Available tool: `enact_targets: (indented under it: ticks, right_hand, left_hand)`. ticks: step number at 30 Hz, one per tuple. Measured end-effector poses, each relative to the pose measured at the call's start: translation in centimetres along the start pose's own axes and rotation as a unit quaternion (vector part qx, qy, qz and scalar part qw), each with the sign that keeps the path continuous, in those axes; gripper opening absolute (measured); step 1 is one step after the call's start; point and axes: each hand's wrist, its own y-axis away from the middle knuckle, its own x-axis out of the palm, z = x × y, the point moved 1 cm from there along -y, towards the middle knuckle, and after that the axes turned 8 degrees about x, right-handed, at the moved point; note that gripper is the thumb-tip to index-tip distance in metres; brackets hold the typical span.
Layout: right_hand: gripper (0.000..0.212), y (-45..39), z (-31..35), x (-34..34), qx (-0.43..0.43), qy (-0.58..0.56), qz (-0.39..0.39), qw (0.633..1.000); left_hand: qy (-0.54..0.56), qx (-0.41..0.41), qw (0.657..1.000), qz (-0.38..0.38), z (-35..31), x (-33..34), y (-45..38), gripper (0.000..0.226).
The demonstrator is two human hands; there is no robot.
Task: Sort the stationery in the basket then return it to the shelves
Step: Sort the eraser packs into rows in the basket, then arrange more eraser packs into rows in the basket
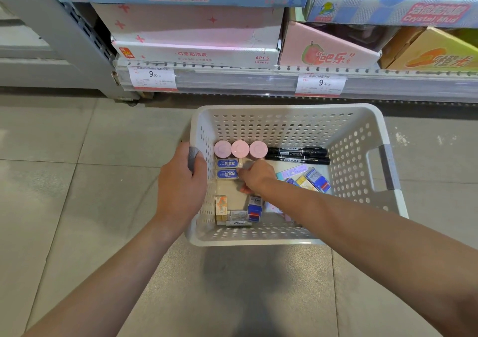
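Note:
A white perforated basket (289,122) stands on the tiled floor before the shelves. My left hand (181,184) grips its grey left handle. My right hand (254,176) reaches inside, fingers curled at the blue-labelled erasers (227,168); whether it holds one is hidden by the hand. Along the far wall sit three pink round lids (240,148) and two black markers (297,155). Small blue, yellow and red boxes (314,180) lie at the right. An orange box (221,207) and a blue and red box (254,208) lie near the front.
The bottom shelf (232,78) carries price tags reading 9.90. On it stand pink and white slime boxes (196,39), a pink fruit box (328,52) and an orange box (434,55). A grey shelf upright (64,39) stands at the left. Tiled floor (77,207) surrounds the basket.

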Motion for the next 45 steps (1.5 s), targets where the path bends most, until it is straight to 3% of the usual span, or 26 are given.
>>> enact_targets:
  ticks: [2, 4, 6, 9, 16, 18, 21, 28, 30, 33, 40, 42, 44, 45]
  right_hand:
    - [0.028, 0.6, -0.2, -0.4, -0.044, 0.089, 0.001, 0.995]
    - [0.030, 1.7, -0.3, -0.5, -0.138, 0.252, -0.014, 0.958]
    - [0.024, 2.4, -0.6, 0.2, -0.204, 0.343, 0.032, 0.916]
    - [0.034, 2.6, -1.2, 1.9, -0.247, 0.428, 0.099, 0.864]
    - [0.042, 2.5, -1.7, 3.0, -0.314, 0.502, 0.045, 0.805]
    - [0.036, 2.3, -1.6, 3.0, -0.321, 0.486, 0.038, 0.812]
    - [0.016, 2.4, -0.8, 2.0, -0.292, 0.415, 0.065, 0.859]
    - [0.040, 3.0, 0.3, -1.7, -0.133, 0.271, 0.183, 0.936]
    - [0.033, 3.2, 0.3, -2.6, -0.063, 0.196, 0.237, 0.950]
    - [0.016, 3.6, 0.2, -3.4, -0.029, 0.147, 0.271, 0.951]
    - [0.020, 3.6, -0.2, -3.4, -0.038, 0.178, 0.177, 0.967]
    - [0.020, 3.2, -0.3, -2.7, -0.027, 0.136, 0.139, 0.981]
    - [0.003, 2.7, -0.3, -1.9, 0.027, 0.045, 0.130, 0.990]
    - [0.010, 2.5, -0.3, -1.4, 0.056, 0.001, 0.132, 0.990]
  left_hand:
    - [0.000, 0.000, 1.000, -0.001, 0.1, 0.0, 0.0, 0.015]
    - [-0.003, 0.003, 1.000, -0.003, 0.1, 0.0, -0.1, 0.016]
    - [-0.007, 0.007, 1.000, -0.009, 0.1, 0.0, -0.1, 0.017]
    - [-0.010, 0.010, 1.000, -0.017, 0.0, 0.0, -0.1, 0.017]
    - [-0.008, 0.011, 1.000, -0.018, 0.2, 0.1, -0.1, 0.018]
    - [-0.011, 0.011, 1.000, -0.018, 0.2, 0.1, -0.1, 0.017]
    - [-0.012, 0.010, 1.000, -0.012, 0.0, 0.0, 0.0, 0.015]
    - [-0.012, 0.004, 1.000, -0.009, -0.1, -0.1, 0.0, 0.015]
    - [-0.008, -0.001, 1.000, -0.006, -0.1, -0.1, 0.0, 0.015]
    - [-0.003, -0.001, 1.000, -0.005, -0.1, -0.1, 0.0, 0.015]
    - [-0.004, 0.003, 1.000, -0.009, -0.3, -0.1, 0.0, 0.016]
    - [-0.005, 0.004, 1.000, -0.011, -0.3, -0.1, 0.0, 0.016]
    - [-0.006, 0.004, 1.000, -0.012, -0.4, -0.1, 0.0, 0.016]
    - [-0.007, 0.003, 1.000, -0.013, -0.3, -0.1, 0.0, 0.015]
